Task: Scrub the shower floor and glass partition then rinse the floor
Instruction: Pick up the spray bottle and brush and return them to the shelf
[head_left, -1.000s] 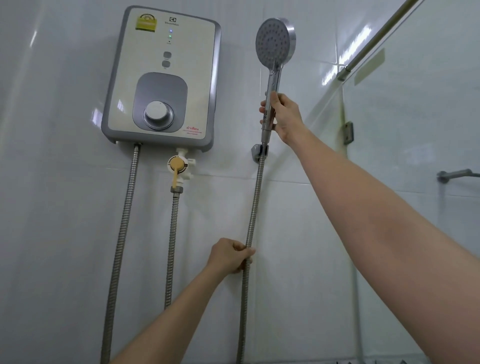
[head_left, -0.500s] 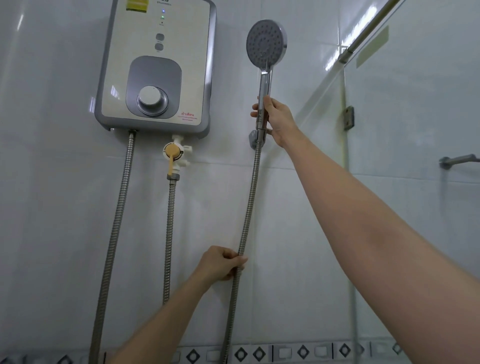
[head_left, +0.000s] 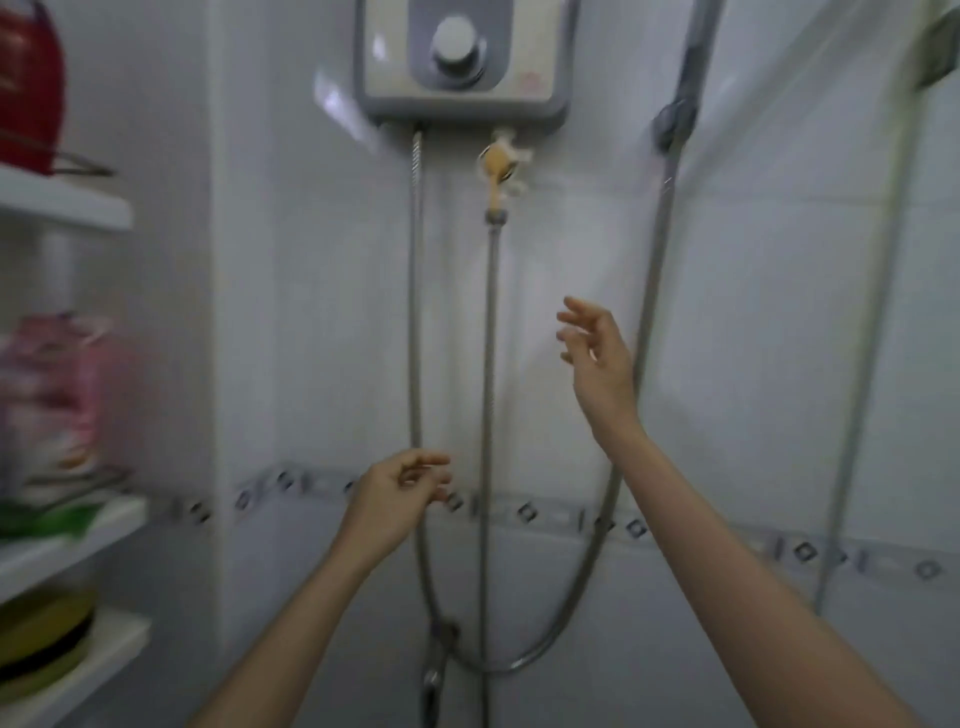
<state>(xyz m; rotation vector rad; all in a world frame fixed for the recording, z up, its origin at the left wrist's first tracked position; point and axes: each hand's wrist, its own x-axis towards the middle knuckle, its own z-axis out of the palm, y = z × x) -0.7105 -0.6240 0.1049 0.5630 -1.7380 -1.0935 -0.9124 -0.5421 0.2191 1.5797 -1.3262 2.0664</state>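
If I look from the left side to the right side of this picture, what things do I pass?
Pink packet → left hand → yellow tap → right hand → shower handle in its wall holder.

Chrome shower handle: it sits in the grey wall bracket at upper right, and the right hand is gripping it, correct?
Not quite. In the head view the right hand is open, fingers spread, well below the chrome shower handle and holding nothing. The handle does sit in the grey wall bracket at upper right.
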